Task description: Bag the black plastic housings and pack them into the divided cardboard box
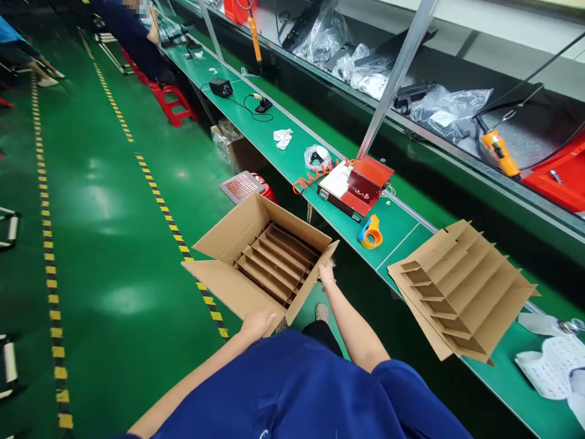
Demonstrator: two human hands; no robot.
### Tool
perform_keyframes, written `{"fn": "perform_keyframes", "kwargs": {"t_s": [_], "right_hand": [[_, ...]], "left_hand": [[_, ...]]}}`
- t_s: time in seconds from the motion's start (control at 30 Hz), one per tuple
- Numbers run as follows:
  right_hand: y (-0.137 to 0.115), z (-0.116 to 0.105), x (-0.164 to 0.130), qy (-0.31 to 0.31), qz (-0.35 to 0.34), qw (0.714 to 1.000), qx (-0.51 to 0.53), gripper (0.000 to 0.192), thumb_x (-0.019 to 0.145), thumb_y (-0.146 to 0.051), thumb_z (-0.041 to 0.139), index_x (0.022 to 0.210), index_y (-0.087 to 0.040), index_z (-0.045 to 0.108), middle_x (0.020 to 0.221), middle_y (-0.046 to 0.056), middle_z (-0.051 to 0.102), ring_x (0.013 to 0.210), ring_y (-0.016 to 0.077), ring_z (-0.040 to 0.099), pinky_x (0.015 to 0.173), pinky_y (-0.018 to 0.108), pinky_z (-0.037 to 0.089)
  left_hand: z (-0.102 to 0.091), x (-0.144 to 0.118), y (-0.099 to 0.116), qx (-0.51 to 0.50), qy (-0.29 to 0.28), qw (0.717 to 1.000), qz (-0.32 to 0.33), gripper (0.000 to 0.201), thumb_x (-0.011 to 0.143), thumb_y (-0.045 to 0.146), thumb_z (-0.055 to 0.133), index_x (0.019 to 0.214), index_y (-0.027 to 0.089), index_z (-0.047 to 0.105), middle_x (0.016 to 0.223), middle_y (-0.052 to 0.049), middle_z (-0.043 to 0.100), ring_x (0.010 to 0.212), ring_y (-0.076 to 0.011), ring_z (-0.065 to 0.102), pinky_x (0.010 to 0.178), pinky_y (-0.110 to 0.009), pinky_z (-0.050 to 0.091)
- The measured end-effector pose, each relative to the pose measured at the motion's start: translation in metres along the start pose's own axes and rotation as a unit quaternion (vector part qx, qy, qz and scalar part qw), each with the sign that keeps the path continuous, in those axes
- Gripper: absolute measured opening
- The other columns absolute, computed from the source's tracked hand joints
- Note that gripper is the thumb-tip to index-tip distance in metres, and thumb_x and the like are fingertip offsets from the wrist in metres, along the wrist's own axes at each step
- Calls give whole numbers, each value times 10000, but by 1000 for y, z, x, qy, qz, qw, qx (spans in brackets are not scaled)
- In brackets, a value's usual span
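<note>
Both arms reach out from the bottom of the frame, elbows bent. Left hand [256, 323] has its grip clamped on the near edge of the one open cardboard box [237, 292], mid-frame over the green floor [114, 244]. Right hand [326, 272] pinches the box's right flap. Inside sits one divider insert [274, 259]; a second divider insert [461, 286] lies on the counter [402, 228] at right, near one tape roll [371, 232].
</note>
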State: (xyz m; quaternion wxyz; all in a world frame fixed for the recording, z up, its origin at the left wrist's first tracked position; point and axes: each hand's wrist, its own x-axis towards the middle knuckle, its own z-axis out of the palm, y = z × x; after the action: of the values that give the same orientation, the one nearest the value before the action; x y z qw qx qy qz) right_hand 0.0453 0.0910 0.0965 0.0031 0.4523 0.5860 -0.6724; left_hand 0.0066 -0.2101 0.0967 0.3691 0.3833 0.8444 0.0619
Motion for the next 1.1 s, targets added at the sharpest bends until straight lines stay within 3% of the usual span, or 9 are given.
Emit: {"fn": "perform_keyframes", "kwargs": {"t_s": [0.17,0.27,0.37,0.43,0.6,0.7,0.77,0.93,1.1], "right_hand": [[20,-14,-28,68,-19,997,-44,511,837,-355,512,1295,-144,589,1199,162,716,1129,302,695,921,423,587],[12,-15,-29,120,-74,984,-108,710,831,-368,548,1480,-110,419,1488,211,518,1360,337,532,1088,499,484],[-28,-6,-2,153,-242,913,-289,773,875,-377,546,1562,-115,309,1652,170,278,1533,327,258,1238,547,259],[-67,8,32,93,-310,857,-400,679,907,-350,533,1530,-121,392,1635,163,325,1539,321,240,1253,537,212],[-127,43,111,-33,-158,869,-468,216,855,-282,683,1049,-198,724,1155,167,726,1283,355,570,1098,469,402],[-117,22,116,-57,-138,872,-467,132,853,-300,687,741,-229,684,847,108,733,1037,322,676,972,425,464],[-101,-8,104,-69,-125,875,-463,271,846,-337,686,607,-239,606,727,82,683,892,297,680,899,408,482],[-75,-75,84,-100,-59,891,-438,481,801,-517,665,467,-257,438,530,12,514,597,223,566,677,384,495],[-75,-98,115,-123,-7,914,-387,520,729,-713,633,554,-226,579,612,43,623,639,234,612,660,371,520]], "left_hand": [[17,-27,-62,53,65,986,-142,698,818,333,409,1508,281,502,1559,-150,474,1512,-362,302,1210,-589,279],[14,-19,-93,47,110,968,-220,730,864,309,357,1591,239,356,1595,-145,423,1535,-348,252,1222,-615,237],[-13,8,-119,39,184,947,-261,730,906,292,336,1621,162,264,1642,-161,325,1551,-322,227,1238,-585,215],[-45,31,-135,40,231,939,-253,715,925,282,344,1617,121,262,1656,-173,284,1554,-307,224,1253,-540,194],[-145,92,-158,67,319,929,-173,669,955,241,352,1608,118,274,1683,-160,207,1573,-286,152,1265,-528,95],[-200,127,-164,53,380,888,-254,742,953,313,437,1600,32,207,1666,-254,193,1564,-338,157,1238,-564,115],[-227,150,-171,9,366,886,-285,674,967,383,440,1524,10,364,1551,-308,410,1483,-369,345,1202,-557,197],[-263,190,-207,-78,294,902,-306,627,1046,463,255,1071,0,676,1156,-277,695,1164,-331,618,1065,-504,361],[-256,215,-249,-115,256,895,-348,654,1055,509,238,1122,-1,642,1133,-209,708,1174,-298,602,1098,-511,358]]}}
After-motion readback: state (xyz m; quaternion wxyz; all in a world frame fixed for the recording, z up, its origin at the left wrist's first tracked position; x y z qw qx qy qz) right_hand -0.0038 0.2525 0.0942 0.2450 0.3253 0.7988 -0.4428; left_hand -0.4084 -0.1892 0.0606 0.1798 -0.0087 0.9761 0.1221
